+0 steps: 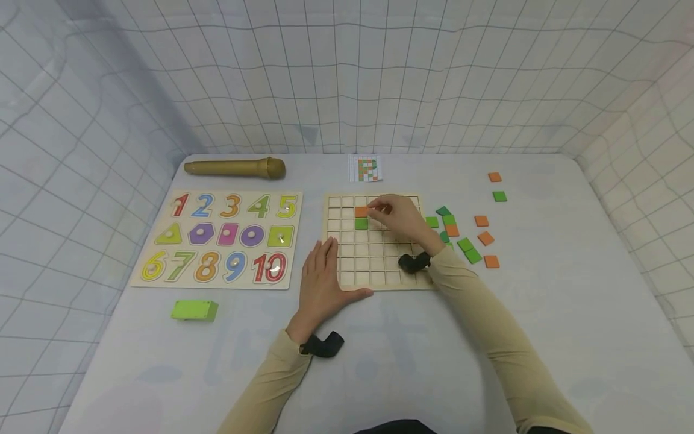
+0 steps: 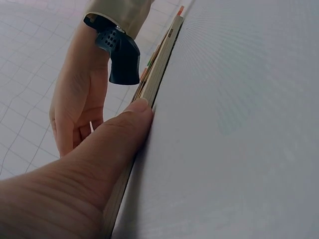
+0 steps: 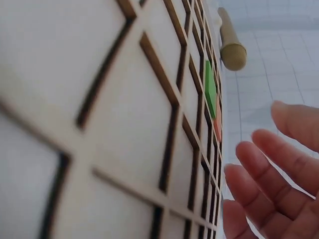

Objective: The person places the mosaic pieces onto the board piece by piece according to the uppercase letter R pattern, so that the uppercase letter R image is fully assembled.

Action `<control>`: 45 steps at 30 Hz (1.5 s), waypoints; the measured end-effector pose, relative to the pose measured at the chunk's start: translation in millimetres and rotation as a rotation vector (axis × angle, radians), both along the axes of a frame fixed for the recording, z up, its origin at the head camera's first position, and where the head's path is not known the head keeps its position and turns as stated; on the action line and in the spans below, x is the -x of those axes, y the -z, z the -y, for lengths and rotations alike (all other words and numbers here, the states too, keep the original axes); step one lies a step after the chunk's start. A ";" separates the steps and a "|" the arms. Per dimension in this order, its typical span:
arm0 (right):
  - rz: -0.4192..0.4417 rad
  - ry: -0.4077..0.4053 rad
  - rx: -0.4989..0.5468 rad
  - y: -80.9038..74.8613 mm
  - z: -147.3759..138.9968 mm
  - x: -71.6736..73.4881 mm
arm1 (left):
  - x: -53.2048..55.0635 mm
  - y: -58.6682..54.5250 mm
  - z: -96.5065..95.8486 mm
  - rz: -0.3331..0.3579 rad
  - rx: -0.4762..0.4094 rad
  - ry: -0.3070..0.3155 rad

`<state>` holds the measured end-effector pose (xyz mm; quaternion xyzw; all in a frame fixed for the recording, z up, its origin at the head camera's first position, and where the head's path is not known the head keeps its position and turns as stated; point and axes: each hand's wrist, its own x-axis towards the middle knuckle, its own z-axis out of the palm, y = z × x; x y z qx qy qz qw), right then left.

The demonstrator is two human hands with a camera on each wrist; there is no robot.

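Observation:
A wooden grid board (image 1: 362,278) lies in front of me. My left hand (image 1: 321,283) rests at its front left corner, fingers straight along the left side and thumb (image 2: 132,124) against the front edge. In the grid, an orange square tile (image 1: 361,211) sits right behind a green square tile (image 1: 361,224). Over the board's back part, my right hand (image 1: 398,216) has its fingertips just right of the orange tile. Its fingers (image 3: 266,174) are loosely bent in the right wrist view, and nothing shows between them.
Loose green tiles (image 1: 465,244) and orange tiles (image 1: 485,238) lie right of the board, some partly behind the right arm. A pattern card (image 1: 365,169) is behind the board. Leftward are a number puzzle (image 1: 217,238), a gold microphone (image 1: 234,168) and a green block (image 1: 194,310).

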<state>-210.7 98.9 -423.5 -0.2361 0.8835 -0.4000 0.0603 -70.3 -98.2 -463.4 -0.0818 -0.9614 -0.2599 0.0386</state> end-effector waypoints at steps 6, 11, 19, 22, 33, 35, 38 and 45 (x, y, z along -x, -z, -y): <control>-0.176 0.128 0.119 -1.2 -24.3 5.6 | -0.1 -0.5 -0.6 0.009 0.012 0.001; -0.283 0.231 0.151 -5.3 -48.3 7.7 | -0.9 -1.5 -0.5 0.007 0.004 0.005; -0.336 0.492 0.100 -8.2 -85.2 6.8 | -0.8 -0.6 -0.2 0.020 0.002 -0.001; -0.339 0.596 0.053 -8.2 -99.3 5.2 | -0.6 -0.8 0.1 0.025 -0.004 -0.005; -0.134 0.744 -0.185 -12.1 -147.3 -12.7 | 0.0 -0.9 -0.1 0.022 0.000 0.002; -0.090 0.727 -0.242 -12.7 -155.7 -15.8 | 0.1 -0.7 -0.1 0.017 0.001 0.003; -0.013 0.692 -0.314 -14.3 -165.5 -20.0 | 0.4 -0.1 0.1 0.008 0.004 0.004; 0.095 0.654 -0.391 -15.0 -175.8 -24.5 | 0.6 -0.4 0.1 0.015 0.004 0.004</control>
